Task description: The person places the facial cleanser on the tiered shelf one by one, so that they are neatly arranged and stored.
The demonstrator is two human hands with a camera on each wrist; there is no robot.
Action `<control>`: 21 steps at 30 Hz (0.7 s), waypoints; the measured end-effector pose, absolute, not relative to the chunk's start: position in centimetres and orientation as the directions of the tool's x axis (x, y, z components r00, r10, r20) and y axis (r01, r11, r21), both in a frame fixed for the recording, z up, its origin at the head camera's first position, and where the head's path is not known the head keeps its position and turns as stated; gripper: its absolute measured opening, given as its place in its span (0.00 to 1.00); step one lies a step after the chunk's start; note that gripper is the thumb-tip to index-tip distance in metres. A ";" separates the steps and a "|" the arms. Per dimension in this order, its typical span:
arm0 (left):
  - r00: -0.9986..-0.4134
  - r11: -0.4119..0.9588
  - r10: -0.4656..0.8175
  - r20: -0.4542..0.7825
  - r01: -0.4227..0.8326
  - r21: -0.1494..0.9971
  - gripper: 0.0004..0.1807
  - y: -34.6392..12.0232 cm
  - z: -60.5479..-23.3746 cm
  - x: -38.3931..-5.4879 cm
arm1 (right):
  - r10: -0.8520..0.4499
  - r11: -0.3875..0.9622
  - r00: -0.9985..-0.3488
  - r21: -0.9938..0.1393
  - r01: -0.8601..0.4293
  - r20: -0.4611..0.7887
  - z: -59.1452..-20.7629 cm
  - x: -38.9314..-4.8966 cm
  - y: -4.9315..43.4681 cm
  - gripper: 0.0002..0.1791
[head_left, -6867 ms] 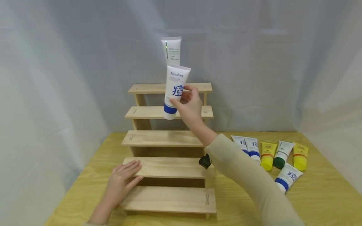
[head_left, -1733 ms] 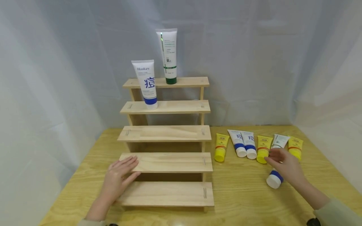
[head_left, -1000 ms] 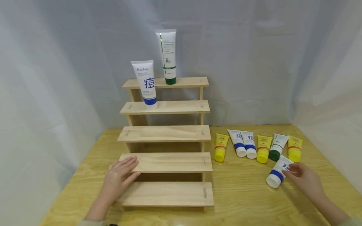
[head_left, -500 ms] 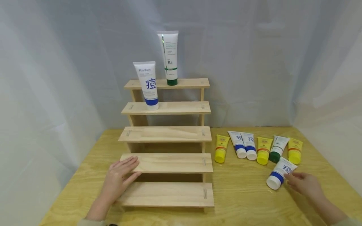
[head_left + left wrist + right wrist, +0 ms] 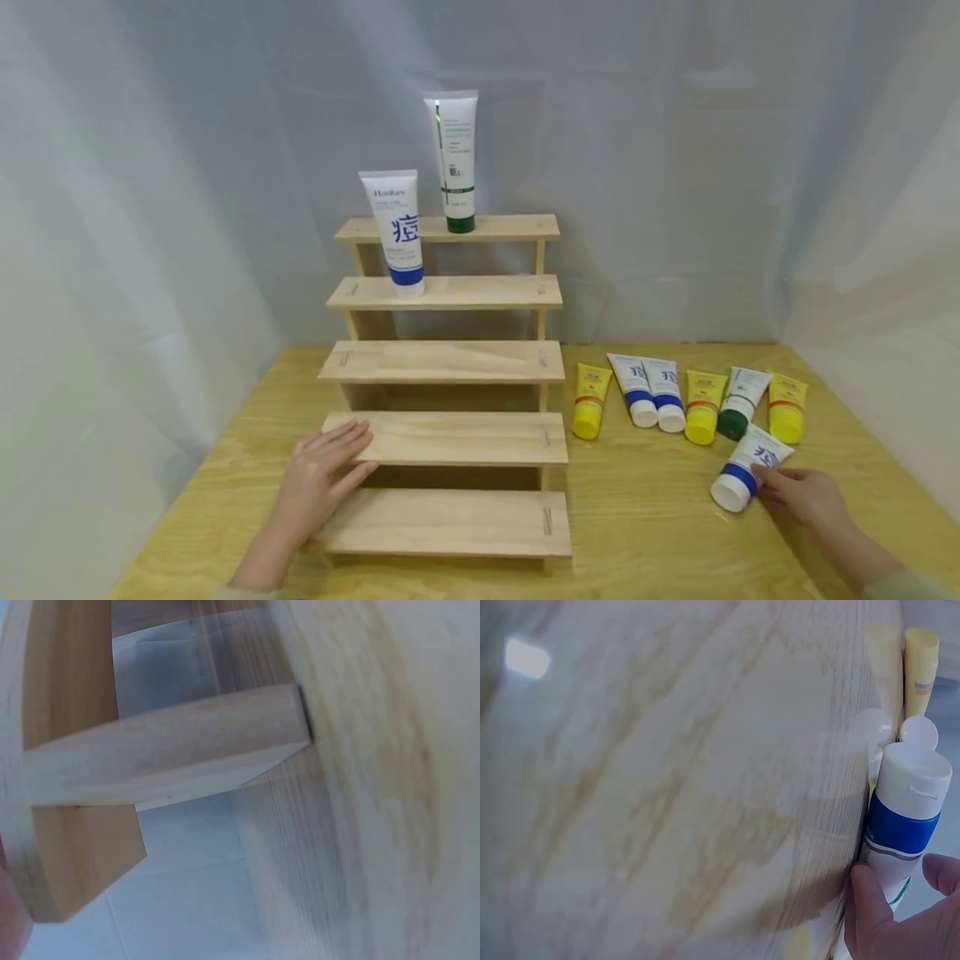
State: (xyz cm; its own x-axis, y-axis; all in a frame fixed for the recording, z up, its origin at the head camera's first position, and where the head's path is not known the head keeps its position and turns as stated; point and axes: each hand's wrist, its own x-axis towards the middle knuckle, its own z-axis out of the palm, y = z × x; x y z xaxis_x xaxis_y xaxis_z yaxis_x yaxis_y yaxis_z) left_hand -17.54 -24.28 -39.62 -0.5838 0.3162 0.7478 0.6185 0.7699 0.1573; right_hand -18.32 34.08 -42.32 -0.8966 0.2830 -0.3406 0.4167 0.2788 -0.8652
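Note:
My left hand [image 5: 315, 475] rests with extended fingers on the left end of the second step from the bottom of a wooden stepped rack [image 5: 450, 521]. Over on the right, my right hand [image 5: 806, 496] pinches a white squeeze tube with a blue band [image 5: 753, 467], which lies slanted on the table. The right wrist view has its white cap [image 5: 915, 769] pointing up, fingers [image 5: 868, 900] on one side and thumb on the other. A matching tube [image 5: 395, 229] stands cap-down on the second step from the top, and a white-and-green tube [image 5: 455, 158] stands on the top step.
Behind the pinched tube lie a white-and-green tube [image 5: 744, 400] and yellow tubes [image 5: 705, 404]. Two white-and-blue tubes [image 5: 660, 392] lie side by side, with another yellow tube [image 5: 592, 400] near the rack. Pale cloth [image 5: 675, 208] hangs behind the table.
The white-and-blue tube that my right hand held up before the rack now stands on its second-highest step. My right hand has gone right and down to another such tube; my left stays put.

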 end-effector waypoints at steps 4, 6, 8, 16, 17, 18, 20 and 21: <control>-0.581 0.768 0.316 0.750 0.620 0.157 0.22 -24.2 -39.7 -17.5 | 0.281 0.199 -0.886 -0.881 0.429 -0.368 -42.4 -18.6 34.1 0.57; -0.583 0.769 0.311 0.751 0.619 0.161 0.22 -24.3 -39.7 -17.4 | 0.286 0.181 -0.876 -0.876 0.448 -0.389 -42.4 -18.7 34.0 0.59; -0.585 0.771 0.308 0.750 0.615 0.163 0.22 -24.3 -39.7 -17.4 | 0.293 0.165 -0.865 -0.869 0.467 -0.409 -42.2 -18.9 33.9 0.60; -0.575 0.770 0.309 0.758 0.618 0.155 0.22 -24.3 -39.6 -17.4 | 0.283 0.060 -0.849 -0.875 0.481 -0.447 -41.6 -19.2 33.0 0.49; -0.571 0.768 0.309 0.761 0.621 0.154 0.22 -24.3 -39.6 -17.4 | 0.283 0.049 -0.844 -0.872 0.486 -0.455 -41.5 -19.2 32.9 0.48; -0.569 0.768 0.309 0.762 0.622 0.153 0.22 -24.4 -39.6 -17.4 | 0.287 0.044 -0.838 -0.868 0.494 -0.463 -41.5 -19.2 32.8 0.48; -0.567 0.766 0.309 0.764 0.624 0.153 0.22 -24.4 -39.6 -17.5 | 0.297 0.042 -0.830 -0.862 0.505 -0.472 -41.4 -19.3 32.7 0.49; -0.566 0.765 0.309 0.764 0.626 0.154 0.22 -24.4 -39.6 -17.5 | 0.305 0.047 -0.824 -0.857 0.514 -0.478 -41.4 -19.4 32.6 0.49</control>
